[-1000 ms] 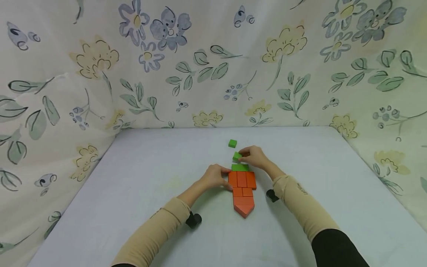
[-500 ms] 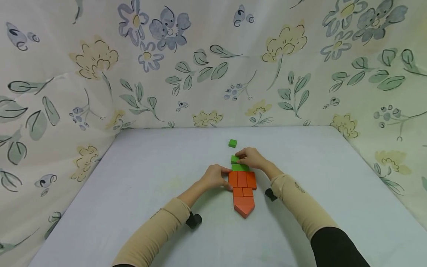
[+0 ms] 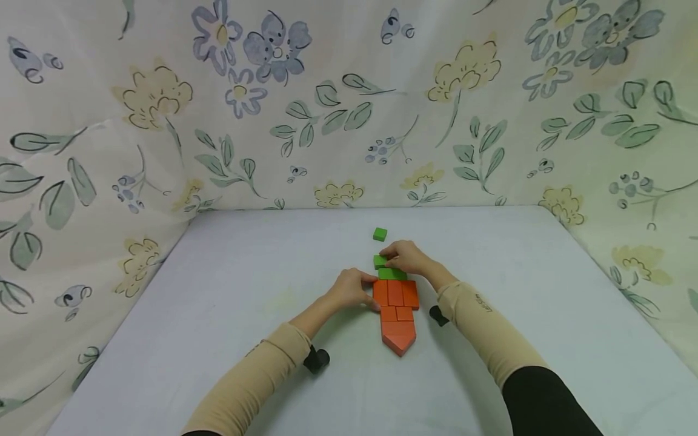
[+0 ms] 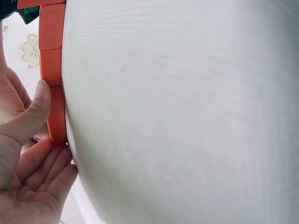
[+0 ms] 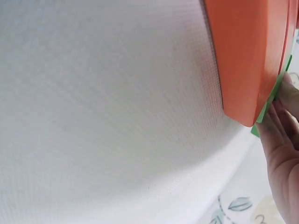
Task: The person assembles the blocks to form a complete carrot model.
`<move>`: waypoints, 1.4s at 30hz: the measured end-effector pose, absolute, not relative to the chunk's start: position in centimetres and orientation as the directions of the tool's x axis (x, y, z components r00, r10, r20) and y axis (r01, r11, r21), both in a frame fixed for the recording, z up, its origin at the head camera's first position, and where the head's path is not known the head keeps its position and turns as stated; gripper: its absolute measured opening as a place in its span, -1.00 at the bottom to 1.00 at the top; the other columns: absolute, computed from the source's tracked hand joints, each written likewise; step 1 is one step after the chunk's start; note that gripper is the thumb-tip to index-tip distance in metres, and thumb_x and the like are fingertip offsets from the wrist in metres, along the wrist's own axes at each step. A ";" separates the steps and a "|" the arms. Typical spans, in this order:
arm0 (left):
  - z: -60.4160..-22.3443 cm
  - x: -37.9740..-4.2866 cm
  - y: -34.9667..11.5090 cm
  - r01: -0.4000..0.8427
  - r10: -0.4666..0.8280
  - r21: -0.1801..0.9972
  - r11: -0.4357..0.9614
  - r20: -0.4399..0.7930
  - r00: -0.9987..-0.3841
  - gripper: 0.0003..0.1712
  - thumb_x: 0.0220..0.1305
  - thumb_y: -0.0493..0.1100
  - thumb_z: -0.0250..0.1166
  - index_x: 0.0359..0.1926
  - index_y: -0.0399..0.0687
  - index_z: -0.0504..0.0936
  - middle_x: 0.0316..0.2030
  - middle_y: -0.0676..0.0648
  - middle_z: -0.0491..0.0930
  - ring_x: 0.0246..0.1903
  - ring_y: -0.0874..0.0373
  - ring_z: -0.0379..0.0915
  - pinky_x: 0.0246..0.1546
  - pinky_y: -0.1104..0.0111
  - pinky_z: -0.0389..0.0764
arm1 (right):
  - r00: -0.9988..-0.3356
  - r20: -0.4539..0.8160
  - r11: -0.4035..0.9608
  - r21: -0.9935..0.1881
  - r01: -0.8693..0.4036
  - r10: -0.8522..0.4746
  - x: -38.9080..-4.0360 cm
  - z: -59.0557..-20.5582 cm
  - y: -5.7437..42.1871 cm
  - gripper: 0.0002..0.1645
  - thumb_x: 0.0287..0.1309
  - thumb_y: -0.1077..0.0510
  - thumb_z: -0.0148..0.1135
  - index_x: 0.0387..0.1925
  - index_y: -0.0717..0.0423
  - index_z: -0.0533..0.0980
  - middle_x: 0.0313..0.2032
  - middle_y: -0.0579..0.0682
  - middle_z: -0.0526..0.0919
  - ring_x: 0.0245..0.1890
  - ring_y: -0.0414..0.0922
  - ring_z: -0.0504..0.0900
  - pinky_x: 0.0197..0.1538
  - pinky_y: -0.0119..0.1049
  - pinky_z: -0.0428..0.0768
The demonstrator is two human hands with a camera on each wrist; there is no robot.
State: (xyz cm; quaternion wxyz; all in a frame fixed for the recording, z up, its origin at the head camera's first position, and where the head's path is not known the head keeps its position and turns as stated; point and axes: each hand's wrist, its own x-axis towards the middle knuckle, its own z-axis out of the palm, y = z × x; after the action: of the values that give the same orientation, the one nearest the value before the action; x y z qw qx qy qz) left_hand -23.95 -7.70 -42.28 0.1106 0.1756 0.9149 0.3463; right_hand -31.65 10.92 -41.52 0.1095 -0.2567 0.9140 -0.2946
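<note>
Orange blocks lie flat in a joined shape on the table, with an orange triangular block (image 3: 398, 339) at its near end. My left hand (image 3: 350, 288) pinches the left orange block (image 4: 57, 114) of the wider row between thumb and fingers. A longer green block (image 3: 392, 274) lies against the far side of that row. Just beyond it, my right hand (image 3: 409, 258) holds a small green block (image 3: 379, 261) by its right part, fingers covering the rest. In the right wrist view, orange blocks hide most of the green ones.
Another small green block (image 3: 380, 234) lies farther back on the white table (image 3: 262, 254). A floral cloth (image 3: 338, 151) hangs behind the table and along both sides. Dark wrist cameras sit beneath both forearms, close to the tabletop.
My right hand has moved left and slightly toward me with the small green block, which has turned straighter and now lies nearer the longer green block. The left hand has stayed still.
</note>
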 end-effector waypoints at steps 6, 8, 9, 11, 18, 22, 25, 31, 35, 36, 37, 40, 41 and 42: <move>-42.2 -23.9 -7.7 0.246 0.398 0.675 0.696 -0.077 -0.914 -0.27 -0.16 -0.15 0.63 0.10 -0.27 0.63 0.08 -0.17 0.61 0.16 -0.06 0.42 0.18 0.13 0.42 | -0.846 -0.052 0.698 -0.592 -0.402 -0.531 -31.4 -41.3 10.8 -0.63 0.23 0.34 0.21 0.08 0.38 0.55 0.04 0.23 0.63 0.14 0.15 0.51 0.21 0.00 0.44; -42.2 -23.9 -7.8 0.251 0.399 0.673 0.696 -0.073 -0.914 -0.27 -0.17 -0.15 0.63 0.10 -0.27 0.63 0.07 -0.17 0.61 0.16 -0.06 0.43 0.18 0.13 0.42 | -0.848 -0.054 0.700 -0.593 -0.398 -0.527 -31.4 -41.3 10.8 -0.62 0.24 0.34 0.21 0.08 0.36 0.56 0.05 0.23 0.62 0.14 0.15 0.50 0.20 0.00 0.45; -42.2 -23.9 -7.8 0.250 0.399 0.672 0.697 -0.073 -0.914 -0.27 -0.17 -0.15 0.63 0.10 -0.27 0.63 0.08 -0.17 0.61 0.16 -0.06 0.42 0.18 0.13 0.42 | -0.849 -0.054 0.701 -0.593 -0.397 -0.526 -31.4 -41.3 10.8 -0.62 0.24 0.33 0.21 0.08 0.36 0.56 0.06 0.23 0.62 0.14 0.15 0.50 0.20 0.00 0.45; -42.1 -23.9 -7.7 0.248 0.397 0.673 0.697 -0.075 -0.915 -0.27 -0.16 -0.14 0.63 0.11 -0.27 0.62 0.08 -0.17 0.60 0.16 -0.06 0.42 0.19 0.13 0.41 | -0.852 -0.056 0.703 -0.595 -0.391 -0.521 -31.3 -41.3 10.8 -0.62 0.25 0.31 0.19 0.09 0.35 0.56 0.07 0.24 0.61 0.14 0.15 0.50 0.19 0.00 0.46; -41.9 -23.7 -7.8 0.234 0.385 0.673 0.701 -0.081 -0.919 -0.25 -0.17 -0.15 0.63 0.12 -0.29 0.61 0.08 -0.17 0.60 0.18 -0.06 0.42 0.19 0.15 0.41 | -0.905 -0.022 0.725 -0.607 -0.326 -0.425 -31.3 -41.5 10.5 -0.67 0.29 0.25 0.19 0.03 0.34 0.60 0.02 0.23 0.64 0.10 0.12 0.54 0.12 -0.03 0.51; -41.9 -23.7 -7.8 0.247 0.392 0.670 0.700 -0.071 -0.917 -0.25 -0.17 -0.15 0.63 0.11 -0.29 0.61 0.06 -0.17 0.61 0.16 -0.06 0.43 0.18 0.16 0.43 | -0.932 -0.004 0.734 -0.617 -0.283 -0.362 -31.2 -41.6 10.2 -0.72 0.27 0.26 0.21 -0.05 0.33 0.64 -0.04 0.20 0.67 0.00 0.08 0.59 0.03 -0.08 0.56; -41.9 -23.7 -7.8 0.257 0.401 0.670 0.696 -0.066 -0.914 -0.25 -0.16 -0.15 0.63 0.11 -0.29 0.61 0.06 -0.18 0.61 0.16 -0.06 0.44 0.17 0.16 0.44 | -0.941 -0.007 0.743 -0.615 -0.264 -0.340 -31.1 -41.5 10.0 -0.74 0.26 0.25 0.23 -0.09 0.32 0.66 -0.08 0.19 0.69 -0.04 0.05 0.60 0.00 -0.10 0.57; -41.9 -23.7 -7.7 0.263 0.409 0.671 0.693 -0.065 -0.910 -0.25 -0.17 -0.15 0.63 0.11 -0.29 0.61 0.04 -0.16 0.63 0.16 -0.05 0.44 0.18 0.16 0.42 | -0.939 -0.023 0.745 -0.615 -0.257 -0.343 -31.0 -41.3 9.6 -0.75 0.25 0.25 0.24 -0.09 0.30 0.66 -0.08 0.17 0.69 -0.04 0.05 0.59 0.04 -0.08 0.55; -41.8 -23.7 -7.7 0.265 0.411 0.673 0.690 -0.064 -0.909 -0.25 -0.17 -0.15 0.63 0.11 -0.29 0.61 0.04 -0.16 0.63 0.16 -0.05 0.44 0.19 0.16 0.41 | -0.939 -0.031 0.743 -0.620 -0.251 -0.343 -30.9 -41.4 9.6 -0.74 0.26 0.25 0.23 -0.08 0.30 0.66 -0.08 0.17 0.69 -0.03 0.05 0.58 0.07 -0.07 0.53; -41.8 -23.7 -7.7 0.265 0.411 0.673 0.691 -0.064 -0.909 -0.25 -0.16 -0.15 0.63 0.12 -0.29 0.61 0.04 -0.16 0.63 0.16 -0.05 0.44 0.20 0.15 0.41 | -0.938 -0.032 0.744 -0.618 -0.252 -0.344 -30.9 -41.4 9.7 -0.74 0.26 0.25 0.23 -0.08 0.30 0.66 -0.08 0.17 0.69 -0.03 0.05 0.58 0.08 -0.07 0.53; -41.9 -23.7 -7.7 0.264 0.410 0.673 0.691 -0.064 -0.910 -0.25 -0.16 -0.15 0.63 0.12 -0.29 0.61 0.04 -0.16 0.63 0.16 -0.05 0.44 0.20 0.15 0.41 | -0.937 -0.032 0.745 -0.617 -0.254 -0.347 -30.9 -41.4 9.7 -0.74 0.26 0.25 0.23 -0.08 0.30 0.66 -0.08 0.17 0.69 -0.03 0.05 0.58 0.08 -0.06 0.53; -41.9 -23.7 -7.7 0.263 0.408 0.671 0.693 -0.065 -0.911 -0.25 -0.16 -0.15 0.63 0.12 -0.29 0.61 0.05 -0.16 0.62 0.16 -0.05 0.44 0.20 0.15 0.41 | -0.938 -0.034 0.748 -0.614 -0.253 -0.345 -30.9 -41.4 9.7 -0.73 0.26 0.24 0.23 -0.07 0.31 0.65 -0.08 0.17 0.69 -0.04 0.05 0.59 0.07 -0.07 0.54; -41.9 -23.7 -7.7 0.263 0.408 0.671 0.694 -0.065 -0.911 -0.25 -0.16 -0.15 0.63 0.11 -0.29 0.61 0.05 -0.16 0.62 0.16 -0.06 0.44 0.20 0.15 0.41 | -0.939 -0.030 0.750 -0.611 -0.254 -0.343 -30.9 -41.3 9.7 -0.72 0.26 0.23 0.23 -0.06 0.31 0.65 -0.08 0.17 0.69 -0.05 0.05 0.59 0.05 -0.07 0.55; -42.0 -23.7 -7.7 0.263 0.408 0.670 0.694 -0.064 -0.911 -0.25 -0.17 -0.15 0.63 0.11 -0.29 0.61 0.05 -0.17 0.62 0.15 -0.05 0.44 0.19 0.15 0.41 | -0.941 -0.027 0.752 -0.610 -0.252 -0.337 -31.0 -41.4 9.7 -0.71 0.26 0.23 0.23 -0.05 0.32 0.64 -0.09 0.18 0.69 -0.06 0.04 0.60 0.04 -0.08 0.56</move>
State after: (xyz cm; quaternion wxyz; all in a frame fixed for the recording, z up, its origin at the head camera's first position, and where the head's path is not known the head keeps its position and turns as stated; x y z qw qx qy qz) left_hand -23.72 -7.73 -41.96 0.1046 0.1834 0.9143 0.3456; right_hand -30.96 9.69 -41.36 0.0675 -0.1576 0.9335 -0.3151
